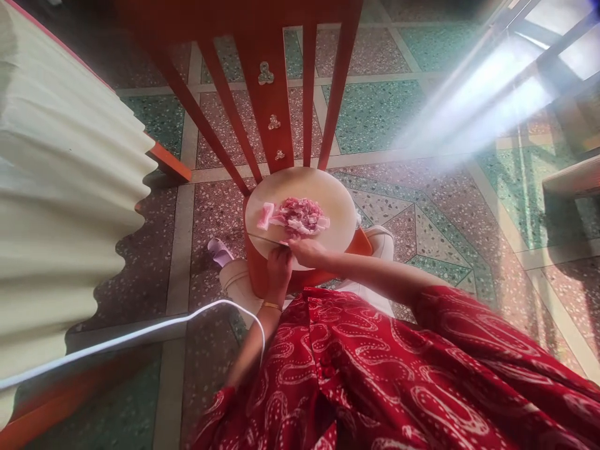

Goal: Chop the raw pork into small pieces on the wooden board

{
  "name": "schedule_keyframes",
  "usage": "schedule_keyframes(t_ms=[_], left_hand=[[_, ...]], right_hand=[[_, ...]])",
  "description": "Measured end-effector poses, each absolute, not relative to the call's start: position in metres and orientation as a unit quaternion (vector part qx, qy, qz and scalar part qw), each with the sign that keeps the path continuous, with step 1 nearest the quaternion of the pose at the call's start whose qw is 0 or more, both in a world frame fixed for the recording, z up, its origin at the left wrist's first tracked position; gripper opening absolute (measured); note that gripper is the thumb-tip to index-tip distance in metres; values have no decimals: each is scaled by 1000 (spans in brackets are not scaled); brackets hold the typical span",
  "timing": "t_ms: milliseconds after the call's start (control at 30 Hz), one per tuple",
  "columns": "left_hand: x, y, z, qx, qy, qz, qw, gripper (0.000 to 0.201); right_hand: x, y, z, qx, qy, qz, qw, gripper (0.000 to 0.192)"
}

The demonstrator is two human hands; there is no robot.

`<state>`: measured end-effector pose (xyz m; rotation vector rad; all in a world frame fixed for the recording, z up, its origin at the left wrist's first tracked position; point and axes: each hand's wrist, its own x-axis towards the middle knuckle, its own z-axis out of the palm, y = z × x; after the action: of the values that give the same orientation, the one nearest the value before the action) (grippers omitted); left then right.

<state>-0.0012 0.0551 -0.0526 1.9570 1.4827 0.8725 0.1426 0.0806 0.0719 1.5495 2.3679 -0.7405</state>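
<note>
Apparently, the step in hand is cutting up meat: a heap of pink pieces (304, 215) sits mid-frame on a round pale board (340, 203), which rests on the seat of a red-brown chair (262, 275). A separate pale pink slab (265, 216) lies just left of the heap, near the board's left side. Both hands meet at the board's lower edge, a little below the centre of the picture. The left hand (280, 261) is curled nearly closed; the right hand (307, 252) is half closed, its fingers reaching toward the heap's lower edge. A thin knife (266, 239) runs leftward from where they meet (which hand has the handle, I cannot tell), and whether either pinches meat is hidden too. The next move, as I judge it, calls for a firm hold on the piece being cut, with fingertips kept clear of the edge.
</note>
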Motion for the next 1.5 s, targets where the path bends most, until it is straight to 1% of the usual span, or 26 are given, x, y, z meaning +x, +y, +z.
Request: schedule_keyframes(t_ms=[100, 133, 233, 267, 333, 400, 533, 633, 733, 867, 1000, 1133, 1233, 1367, 1433, 1500], left_hand=[[-1, 56, -49, 739, 541, 312, 253, 23], [-1, 56, -47, 745, 538, 309, 245, 23], [-2, 53, -41, 761, 531, 306, 215, 20], [-3, 51, -39, 763, 529, 307, 209, 20], [-5, 45, -35, 768, 522, 309, 204, 20], [-7, 39, -32, 776, 512, 312, 198, 21], [-11, 33, -28, 788, 500, 304, 190, 24], [-12, 34, -27, 774, 533, 293, 177, 24], [-12, 37, -29, 760, 557, 288, 171, 23], [-12, 40, -35, 763, 557, 284, 164, 20], [-13, 41, -42, 766, 551, 289, 161, 22], [-12, 41, -44, 769, 551, 277, 165, 22], [-13, 40, -43, 783, 547, 258, 143, 22], [-13, 44, -37, 782, 556, 251, 129, 22], [-6, 53, -31, 766, 566, 266, 152, 21], [5, 67, -23, 748, 561, 296, 196, 22]], right_hand=[[134, 88, 68, 511, 817, -246, 101, 28], [139, 86, 68, 513, 818, -240, 100, 31], [169, 72, 71, 526, 810, -235, 111, 50], [180, 66, 73, 539, 798, -238, 123, 53], [197, 58, 78, 568, 771, -247, 148, 50], [203, 52, 83, 585, 758, -244, 156, 46], [193, 45, 87, 560, 781, -243, 133, 43], [186, 42, 89, 550, 784, -247, 147, 36], [186, 39, 92, 545, 786, -248, 155, 36], [190, 37, 95, 536, 786, -261, 164, 35], [178, 47, 86, 530, 789, -261, 170, 30], [148, 67, 69, 508, 812, -248, 143, 35], [138, 74, 63, 494, 824, -249, 123, 39], [166, 68, 70, 525, 804, -246, 133, 44], [190, 62, 77, 564, 780, -235, 139, 44], [211, 56, 83, 608, 756, -209, 125, 39]])
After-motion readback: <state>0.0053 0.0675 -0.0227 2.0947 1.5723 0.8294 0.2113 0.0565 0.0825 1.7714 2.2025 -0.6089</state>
